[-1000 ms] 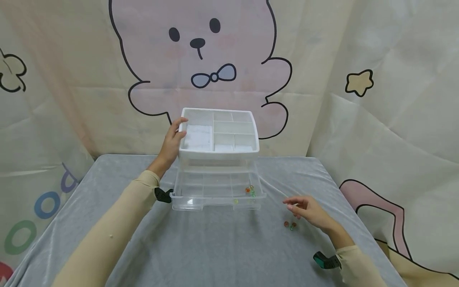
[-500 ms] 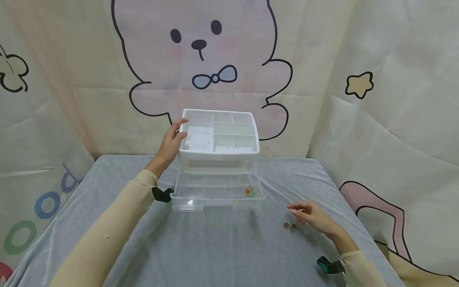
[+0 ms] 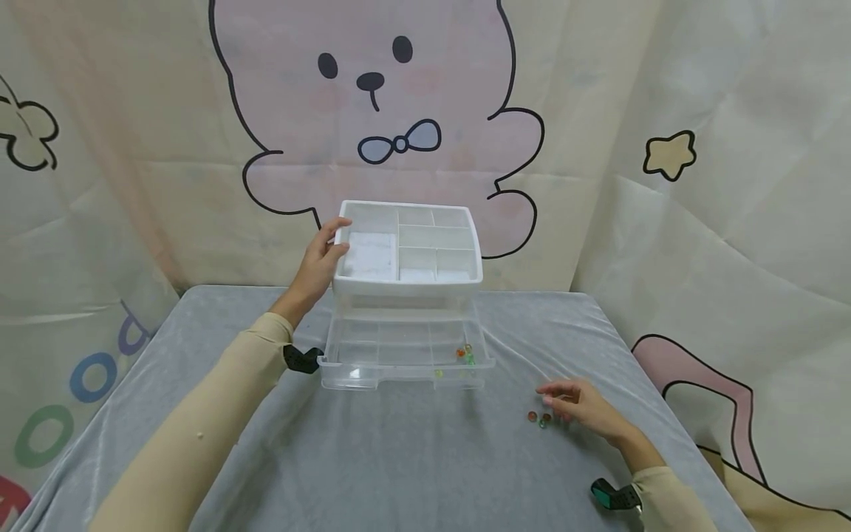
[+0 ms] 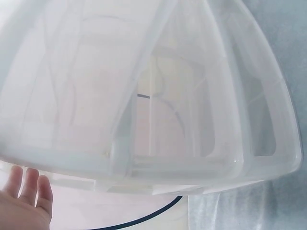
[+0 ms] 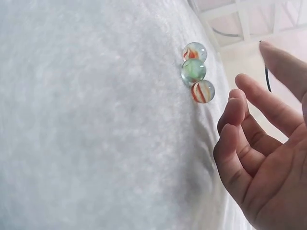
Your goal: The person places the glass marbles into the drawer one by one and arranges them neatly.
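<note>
A white storage box [image 3: 407, 284] with a divided top tray [image 3: 366, 255] stands toward the back of the table; its clear drawer [image 3: 399, 375] is pulled out toward me. Inside the drawer's right part lie several small marbles [image 3: 469, 357], orange, green and yellowish. My left hand [image 3: 312, 270] grips the box's left side, fingertips at the tray rim; the left wrist view shows its fingers [image 4: 31, 184] against the box wall. On the cloth, three glass marbles [image 5: 194, 71] sit together, two orange-streaked and one green. Just right of them hovers my right hand [image 3: 585, 406], fingers loosely bent, holding nothing.
Grey cloth [image 3: 399, 458] covers the table. Behind it hangs a backdrop [image 3: 565, 74] printed with a pink bear, and cloth walls rise on both sides. Each wrist wears a dark strapped device [image 3: 613, 495].
My right hand has drifted slightly right and down, closer beside the loose marbles. The left hand and the box stay in place; the head view shifts a little.
</note>
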### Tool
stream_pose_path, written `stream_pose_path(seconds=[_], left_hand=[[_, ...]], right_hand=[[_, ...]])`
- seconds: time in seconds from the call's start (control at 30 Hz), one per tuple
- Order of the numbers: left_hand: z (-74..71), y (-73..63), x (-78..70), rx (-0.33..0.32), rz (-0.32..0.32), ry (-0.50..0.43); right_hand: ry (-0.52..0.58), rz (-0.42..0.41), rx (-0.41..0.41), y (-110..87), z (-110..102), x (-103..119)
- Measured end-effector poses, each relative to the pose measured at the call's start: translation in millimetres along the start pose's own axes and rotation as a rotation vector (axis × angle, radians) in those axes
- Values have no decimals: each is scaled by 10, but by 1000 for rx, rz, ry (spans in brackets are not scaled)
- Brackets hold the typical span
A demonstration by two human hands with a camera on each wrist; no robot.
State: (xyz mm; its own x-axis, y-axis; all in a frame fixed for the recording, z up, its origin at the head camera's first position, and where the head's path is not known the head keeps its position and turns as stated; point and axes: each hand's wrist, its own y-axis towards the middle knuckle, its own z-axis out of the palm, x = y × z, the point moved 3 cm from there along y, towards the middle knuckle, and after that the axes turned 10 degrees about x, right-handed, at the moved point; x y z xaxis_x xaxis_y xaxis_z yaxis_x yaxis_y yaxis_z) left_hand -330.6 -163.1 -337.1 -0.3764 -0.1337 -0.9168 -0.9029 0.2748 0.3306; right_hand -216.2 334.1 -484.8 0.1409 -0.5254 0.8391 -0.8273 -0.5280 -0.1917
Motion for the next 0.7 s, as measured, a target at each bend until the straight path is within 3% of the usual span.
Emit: stream_pose_path(seconds=[0.33, 0.7], left_hand=[[3, 16, 45, -6, 4, 7], [-11, 12, 30, 1, -17, 15]], right_hand=[[37, -76, 32, -21, 4, -46], [20, -103, 68, -13, 4, -92]])
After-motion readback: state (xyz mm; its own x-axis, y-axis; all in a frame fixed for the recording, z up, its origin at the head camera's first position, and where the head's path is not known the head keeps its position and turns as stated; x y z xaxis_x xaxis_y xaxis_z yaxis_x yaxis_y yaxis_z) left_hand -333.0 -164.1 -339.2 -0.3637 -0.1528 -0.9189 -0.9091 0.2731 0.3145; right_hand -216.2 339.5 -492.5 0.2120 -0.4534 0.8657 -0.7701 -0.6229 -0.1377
